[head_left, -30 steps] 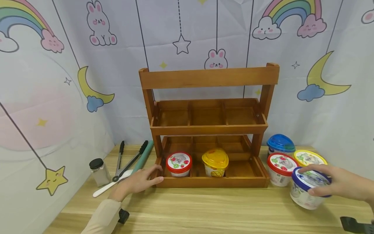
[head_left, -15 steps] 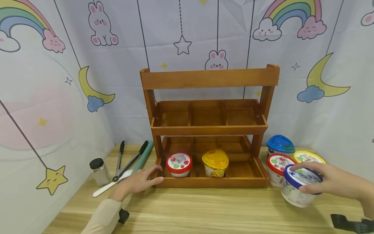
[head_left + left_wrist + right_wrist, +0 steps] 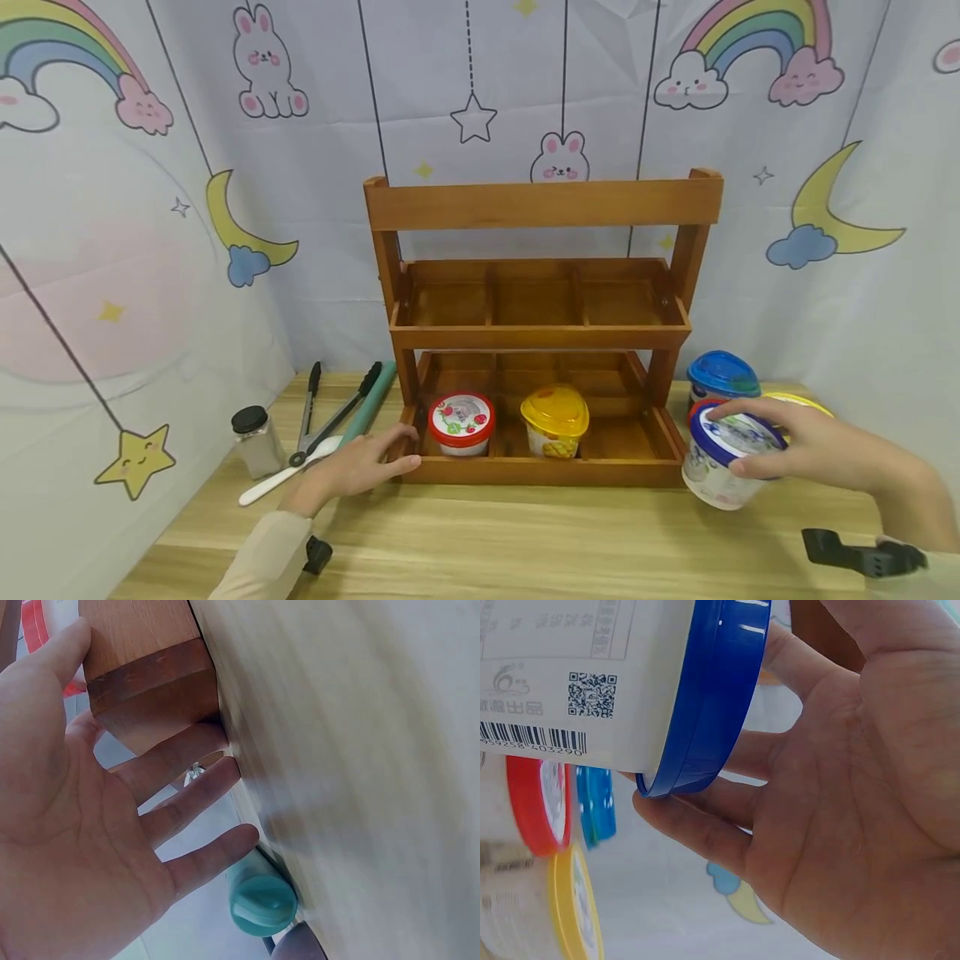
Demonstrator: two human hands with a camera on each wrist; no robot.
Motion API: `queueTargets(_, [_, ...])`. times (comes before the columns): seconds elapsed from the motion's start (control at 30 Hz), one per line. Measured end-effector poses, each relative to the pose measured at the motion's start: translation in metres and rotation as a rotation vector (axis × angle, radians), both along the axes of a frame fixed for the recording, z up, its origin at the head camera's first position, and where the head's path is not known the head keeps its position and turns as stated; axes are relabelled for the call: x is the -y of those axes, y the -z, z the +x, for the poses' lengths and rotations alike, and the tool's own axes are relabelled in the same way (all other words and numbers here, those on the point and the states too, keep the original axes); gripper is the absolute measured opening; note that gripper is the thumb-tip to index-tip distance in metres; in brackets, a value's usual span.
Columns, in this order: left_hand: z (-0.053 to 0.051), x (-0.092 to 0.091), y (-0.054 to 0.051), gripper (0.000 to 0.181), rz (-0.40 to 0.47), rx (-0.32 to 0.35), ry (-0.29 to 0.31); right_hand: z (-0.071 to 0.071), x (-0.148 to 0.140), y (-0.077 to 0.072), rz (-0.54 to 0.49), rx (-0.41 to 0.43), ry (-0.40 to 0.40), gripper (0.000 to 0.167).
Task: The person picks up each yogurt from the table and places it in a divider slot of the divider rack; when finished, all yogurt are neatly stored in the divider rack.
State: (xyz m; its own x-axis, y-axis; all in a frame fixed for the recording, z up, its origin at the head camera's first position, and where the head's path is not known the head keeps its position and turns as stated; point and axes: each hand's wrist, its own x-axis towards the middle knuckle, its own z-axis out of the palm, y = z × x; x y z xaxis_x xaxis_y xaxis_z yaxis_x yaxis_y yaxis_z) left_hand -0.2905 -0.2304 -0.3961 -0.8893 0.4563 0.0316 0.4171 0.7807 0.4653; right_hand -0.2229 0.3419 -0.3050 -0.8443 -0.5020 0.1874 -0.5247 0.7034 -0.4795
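Note:
In the head view my right hand [image 3: 832, 442] grips a white plastic tub [image 3: 716, 479] by its blue lid, thumb on the near side and fingers across the far side. The tub hangs tilted above the table, right of the two-tier wooden rack [image 3: 540, 472]. The right wrist view shows the blue lid [image 3: 716, 697] close up between thumb and fingers. My left hand [image 3: 356, 468] touches the rack's front left corner with fairly straight fingers. In the lower tier stand a red-lidded tub [image 3: 462, 423] at left and a yellow-lidded cup [image 3: 555, 421] in the middle.
Behind the held tub are a blue-lidded cup [image 3: 722, 375], a yellow-lidded tub [image 3: 574, 900] and a red-lidded tub [image 3: 536, 802]. Left of the rack lie tongs [image 3: 337, 421], a white spoon [image 3: 270, 483], a teal stick [image 3: 367, 404] and a black-capped jar [image 3: 257, 442].
My right hand has carried the blue-lidded tub leftward towards the rack, and the tub now covers most of the red-lidded one behind it. The left hand stays at the rack's corner.

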Motion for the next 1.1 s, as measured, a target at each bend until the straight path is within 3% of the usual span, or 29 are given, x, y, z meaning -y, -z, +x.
queueTargets(0.23, [0.002, -0.002, -0.002, 0.053, -0.013, -0.003, 0.005, -0.006, 0.013, -0.005, -0.022, 0.063, 0.019, 0.051])
queueTargets(0.47, [0.001, -0.001, -0.002, 0.05, -0.014, 0.0, 0.004, -0.009, 0.029, -0.006, -0.018, 0.002, 0.06, 0.055])
queueTargets(0.67, [-0.001, 0.001, 0.002, 0.052, -0.016, 0.001, 0.007, -0.011, 0.042, -0.004, -0.047, -0.011, 0.083, 0.057])
queueTargets(1.1, [0.0, -0.002, 0.001, 0.052, -0.013, -0.008, 0.001, -0.021, 0.054, 0.004, -0.05, -0.044, 0.155, 0.059])
